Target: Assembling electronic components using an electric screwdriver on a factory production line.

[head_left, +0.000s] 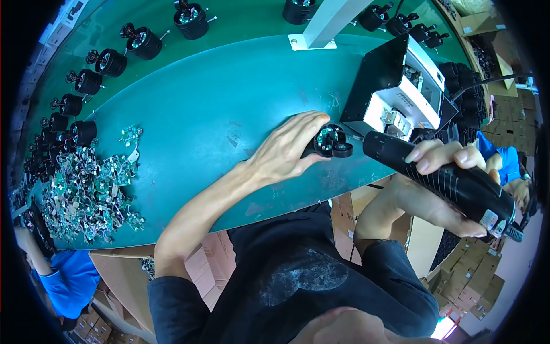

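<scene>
My left hand (292, 140) is closed around a small black round housing (326, 141) on the green work table. A green circuit board shows inside it, and a black round part sticks out at its right side. My right hand (444, 172) grips a black electric screwdriver (452, 182), tilted with its tip toward the housing. Whether the tip touches the housing I cannot tell. Just beyond the screwdriver's front end stands a black and white screw feeder (395, 92).
A heap of small circuit boards with wires (91, 192) lies at the table's left. Several black housings (143, 43) line the far green surface. A white metal post (326, 26) rises at the back. Cardboard boxes (507, 120) and people in blue (71, 281) are at both sides.
</scene>
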The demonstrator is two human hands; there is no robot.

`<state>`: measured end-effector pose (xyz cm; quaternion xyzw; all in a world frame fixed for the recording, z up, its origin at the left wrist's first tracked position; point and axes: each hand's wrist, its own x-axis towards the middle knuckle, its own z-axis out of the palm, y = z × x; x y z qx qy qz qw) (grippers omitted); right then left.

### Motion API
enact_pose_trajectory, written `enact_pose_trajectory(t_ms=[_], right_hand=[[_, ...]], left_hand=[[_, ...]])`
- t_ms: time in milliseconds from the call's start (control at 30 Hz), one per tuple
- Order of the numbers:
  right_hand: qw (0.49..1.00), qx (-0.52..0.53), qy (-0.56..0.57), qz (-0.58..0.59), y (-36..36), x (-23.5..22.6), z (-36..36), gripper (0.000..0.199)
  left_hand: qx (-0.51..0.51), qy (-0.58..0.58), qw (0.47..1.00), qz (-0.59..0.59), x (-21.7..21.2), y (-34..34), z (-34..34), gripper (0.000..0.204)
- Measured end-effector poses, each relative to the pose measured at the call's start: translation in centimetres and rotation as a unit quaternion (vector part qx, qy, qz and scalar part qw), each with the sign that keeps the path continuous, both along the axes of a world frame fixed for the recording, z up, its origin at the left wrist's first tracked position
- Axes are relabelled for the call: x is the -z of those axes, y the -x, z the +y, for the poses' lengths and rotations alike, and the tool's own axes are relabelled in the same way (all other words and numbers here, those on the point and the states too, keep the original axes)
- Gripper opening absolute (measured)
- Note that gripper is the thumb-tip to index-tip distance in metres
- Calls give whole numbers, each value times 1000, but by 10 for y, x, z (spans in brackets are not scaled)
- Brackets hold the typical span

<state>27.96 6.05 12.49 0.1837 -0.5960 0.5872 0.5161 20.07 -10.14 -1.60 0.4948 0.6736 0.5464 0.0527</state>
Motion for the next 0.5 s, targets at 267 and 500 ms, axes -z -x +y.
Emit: enact_pose_trajectory(t_ms=[267, 500], right_hand=[[1000, -2, -1, -13, -5, -3, 0, 90], [999, 15, 18, -24, 1, 0, -4, 89]], left_hand=[[11, -5, 1000, 7, 0, 1, -1, 72], [1, -8, 1000, -6, -1, 1, 0, 75]])
